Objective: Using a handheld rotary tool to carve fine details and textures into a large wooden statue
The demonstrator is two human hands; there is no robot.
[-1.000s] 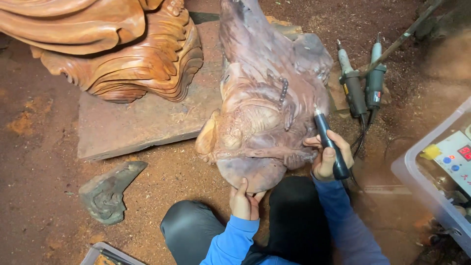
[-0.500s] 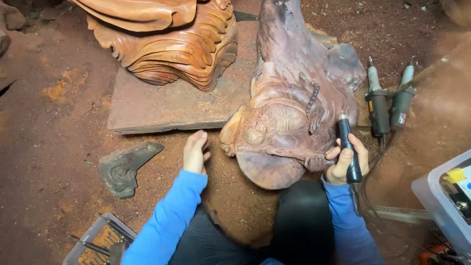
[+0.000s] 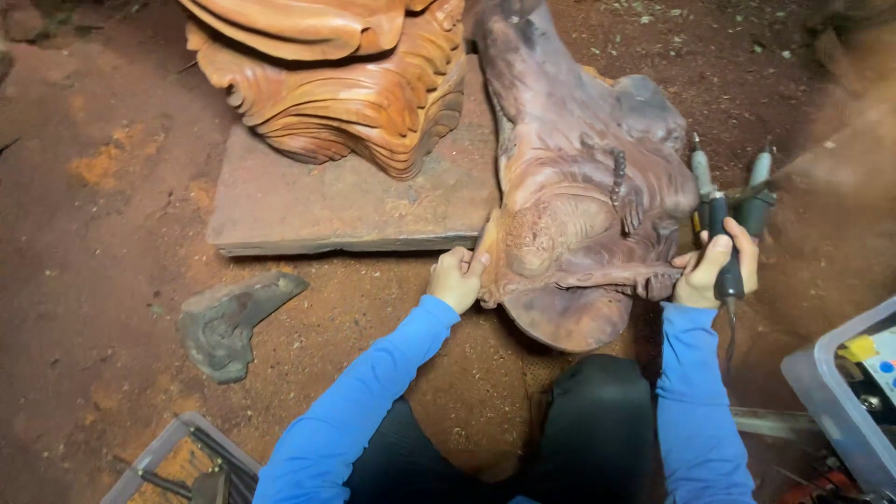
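Person sat on the dirt floor (image 3: 112, 233), knees up, with the dark reddish wood carving (image 3: 583, 215) lying right in front of them, its rounded end pointing at their lap.

Left hand (image 3: 457, 278) was curled against the carving's left edge, fingers pressed on the wood. Looked like a brace so the piece didn't roll or slide. It held nothing loose.

Right hand (image 3: 714, 271) was wrapped closed around a black rotary hand tool (image 3: 723, 247), gripped upright like a thick pen at the carving's right flank, cord hanging down from the hand. Couldn't see whether the bit touched wood; the tip was lost against other dark handpieces.

Two spare handpieces (image 3: 756, 187) stood just behind that hand, close enough to swap without shifting position.

Edges and room:
- Carving's upper left side lay against the flat stone slab (image 3: 345, 205), which carried a lighter orange ribbed carving (image 3: 345, 75). Tight on that side, no room to push the piece left.
- Right side crowded: spare tools, cord, and a clear plastic bin (image 3: 821, 392) near the right elbow.
- Grey broken wood or stone scrap (image 3: 229, 322) sat well apart to the left, with open dirt around it.
- Wire crate corner (image 3: 177, 462) was just under the left forearm, near but apart.
- The widest open ground was front-left, between scrap and slab.
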